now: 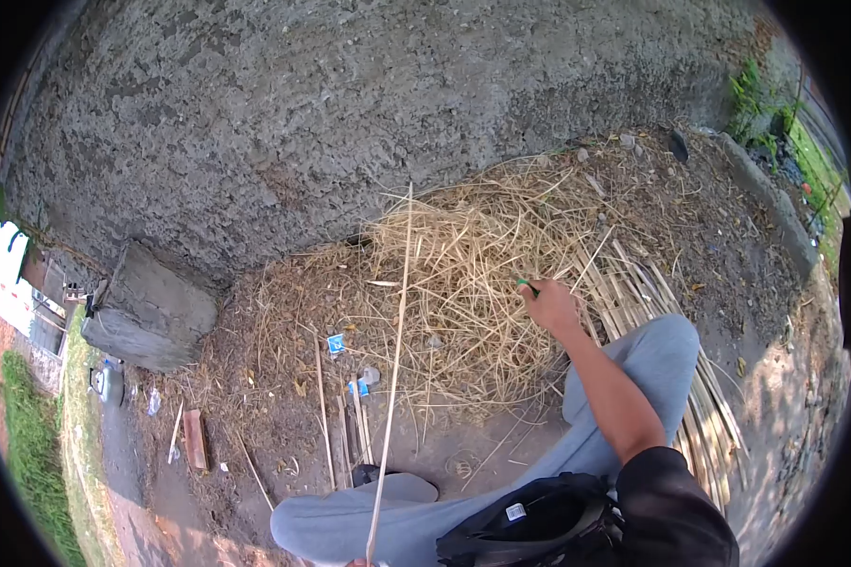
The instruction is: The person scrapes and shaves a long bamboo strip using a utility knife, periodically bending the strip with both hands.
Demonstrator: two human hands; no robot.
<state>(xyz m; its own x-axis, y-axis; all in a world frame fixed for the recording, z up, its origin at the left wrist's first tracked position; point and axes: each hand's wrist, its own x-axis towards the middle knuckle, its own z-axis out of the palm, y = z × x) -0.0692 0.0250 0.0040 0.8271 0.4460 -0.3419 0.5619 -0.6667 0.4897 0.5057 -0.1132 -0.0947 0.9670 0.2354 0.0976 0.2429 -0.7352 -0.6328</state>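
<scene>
A long, thin bamboo strip stands up from the bottom edge of the view, its tip in front of the wall. Only a sliver of my left hand shows, closed at the strip's lower end. My right hand is stretched out over a heap of pale shavings. Its fingers are closed round a small green-handled tool; the rest of that tool is hidden. Beside my right forearm lies a bundle of split bamboo slats, which passes behind my raised knee.
A rough grey wall rises behind the heap. A concrete block stands at the left against it. Loose sticks, blue packets and a reddish-brown wood piece lie on the dirt. My bent legs frame the foreground.
</scene>
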